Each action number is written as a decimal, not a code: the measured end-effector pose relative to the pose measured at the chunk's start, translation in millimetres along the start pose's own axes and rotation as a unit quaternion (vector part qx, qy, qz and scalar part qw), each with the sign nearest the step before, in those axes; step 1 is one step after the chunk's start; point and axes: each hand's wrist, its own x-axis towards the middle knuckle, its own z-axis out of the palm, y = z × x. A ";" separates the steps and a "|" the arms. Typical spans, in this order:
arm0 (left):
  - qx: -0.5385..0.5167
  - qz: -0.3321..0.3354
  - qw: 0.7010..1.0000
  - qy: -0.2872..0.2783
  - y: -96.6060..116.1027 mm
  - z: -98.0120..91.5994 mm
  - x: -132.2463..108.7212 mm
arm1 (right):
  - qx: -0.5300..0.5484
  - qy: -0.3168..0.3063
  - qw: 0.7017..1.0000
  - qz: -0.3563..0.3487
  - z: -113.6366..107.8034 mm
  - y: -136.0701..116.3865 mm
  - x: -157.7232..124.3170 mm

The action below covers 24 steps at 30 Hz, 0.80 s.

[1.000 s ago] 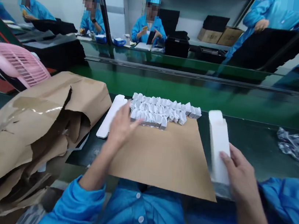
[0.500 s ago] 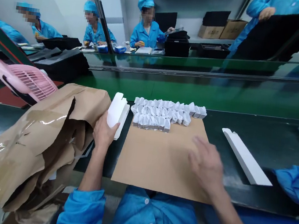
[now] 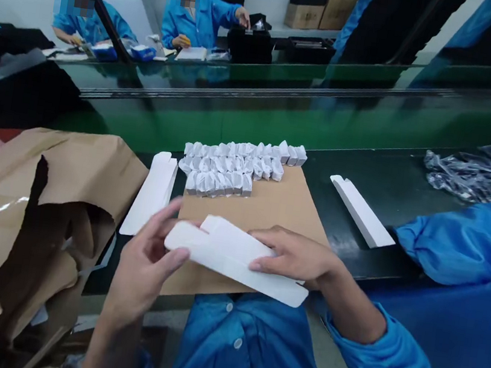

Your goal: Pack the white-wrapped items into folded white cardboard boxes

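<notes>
My left hand [image 3: 142,267] and my right hand [image 3: 290,254] both grip a long white folded card carton [image 3: 235,259], held level above the near edge of a brown kraft card sheet [image 3: 290,205]. Its left end sits in my left fingers, and my right fingers press on its top. Beyond it, a block of small white wrapped items [image 3: 229,166] stands in tight rows on the sheet. Another flat white carton [image 3: 150,195] lies just left of the sheet, and a third [image 3: 360,211] lies to the right on the belt.
The dark conveyor belt [image 3: 379,172] runs across in front of me, with a green side rail behind it. A torn kraft paper bag [image 3: 15,225] bulges at the left. Crumpled clear plastic [image 3: 479,177] lies at the right. A co-worker [image 3: 195,18] sits beyond the belt.
Both hands have come together on one carton over the sheet's near edge. The carton my left hand held earlier now lies flat beside the sheet. My view has tilted.
</notes>
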 end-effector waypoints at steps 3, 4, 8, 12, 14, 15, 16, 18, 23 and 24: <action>0.090 -0.056 0.992 -0.073 8.4 -12.6 15.4 | -0.075 -0.057 0.996 -0.005 -8.4 -1.2 -10.5; 0.087 -0.058 0.992 -0.069 7.3 -10.2 16.9 | -0.087 -0.041 0.995 -0.002 -7.1 -1.6 -12.2; -0.003 -0.063 0.998 -0.027 -5.8 5.8 11.3 | -0.169 0.055 0.984 0.002 1.8 -4.6 -19.6; -0.013 -0.063 0.995 -0.075 -6.1 2.0 6.4 | -0.219 0.019 0.975 -0.002 -1.9 -11.1 -27.2; 0.015 -0.066 0.989 -0.132 0.2 -4.0 7.4 | -0.246 -0.027 0.969 -0.002 -3.9 -13.4 -28.7; 0.036 -0.068 0.985 -0.157 3.1 -6.2 8.4 | -0.266 -0.042 0.963 0.000 -2.6 -13.8 -28.7; 0.059 -0.070 0.981 -0.170 5.1 -7.4 9.4 | -0.292 -0.033 0.956 0.003 0.9 -13.5 -28.2; 0.098 -0.070 0.980 -0.156 4.9 -6.6 10.7 | -0.359 0.047 0.932 0.007 14.2 -11.4 -25.9; 0.089 -0.102 0.982 -0.131 -3.8 -2.3 11.1 | -0.489 0.175 0.853 -0.048 49.0 -2.2 -17.2; 0.090 -0.111 0.976 -0.163 -3.2 -3.0 11.7 | -0.500 0.173 0.846 -0.066 50.4 -0.8 -16.4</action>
